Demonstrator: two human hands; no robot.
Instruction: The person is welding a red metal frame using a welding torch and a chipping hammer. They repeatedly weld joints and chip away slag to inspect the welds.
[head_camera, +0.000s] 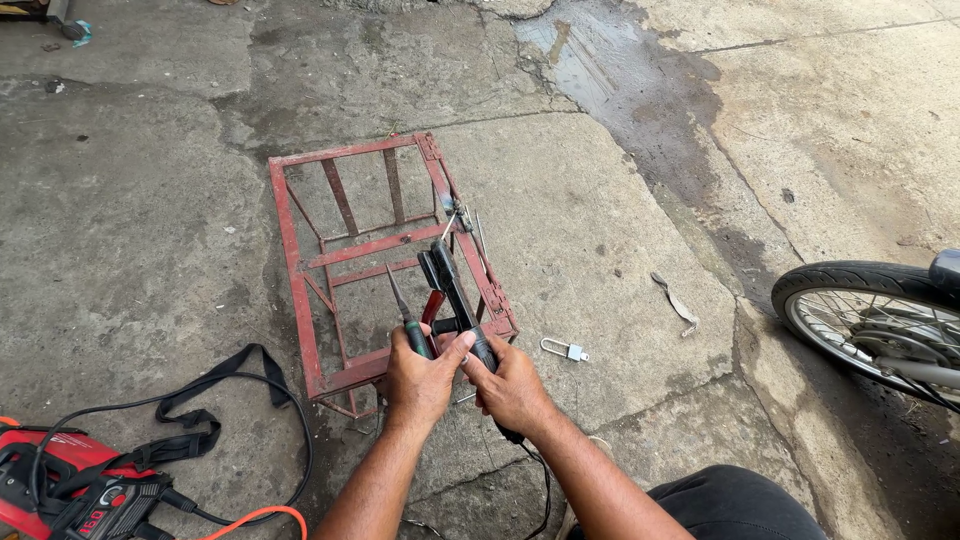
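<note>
My left hand (418, 383) grips a green-handled screwdriver (405, 318) with its dark shaft pointing up and away, together with red-handled pliers (432, 305). My right hand (512, 388) holds the black handle of a welding electrode holder (447, 283); its jaws clamp a thin rod (449, 225) near the frame's right rail. Both hands are close together over the near end of a red metal rack frame (292, 262) lying flat on the concrete. A black cable runs from the holder down past my right wrist.
A red and black welding machine (62, 487) with black strap and orange cable sits at the bottom left. A small padlock (566, 350) lies right of the frame. A motorcycle wheel (875, 313) stands at the right edge. A wet patch darkens the concrete beyond.
</note>
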